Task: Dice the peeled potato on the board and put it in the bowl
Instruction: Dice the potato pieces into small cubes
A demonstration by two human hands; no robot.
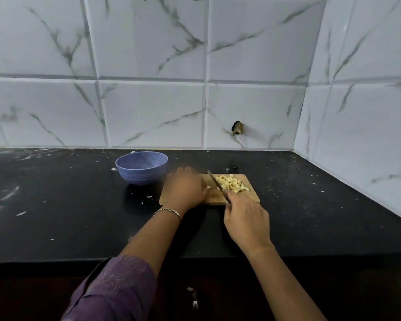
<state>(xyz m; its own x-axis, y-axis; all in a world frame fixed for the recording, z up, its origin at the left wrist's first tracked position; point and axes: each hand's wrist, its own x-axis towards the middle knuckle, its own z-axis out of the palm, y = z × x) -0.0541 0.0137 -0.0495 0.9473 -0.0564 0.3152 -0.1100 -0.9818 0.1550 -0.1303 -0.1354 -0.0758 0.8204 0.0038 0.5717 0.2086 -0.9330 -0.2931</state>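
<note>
- My right grip (245, 218) clamped a steel knife (214, 180) beside pale potato dice (232, 184) on the wooden board (252, 196).
- My blurred left grip (185, 188) lay there too; apart or together, I couldn't tell.

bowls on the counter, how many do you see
1. The purple bowl stands on the black counter, just left of the wooden cutting board and beyond the left hand. No other shows, and none looks hidden.
</note>
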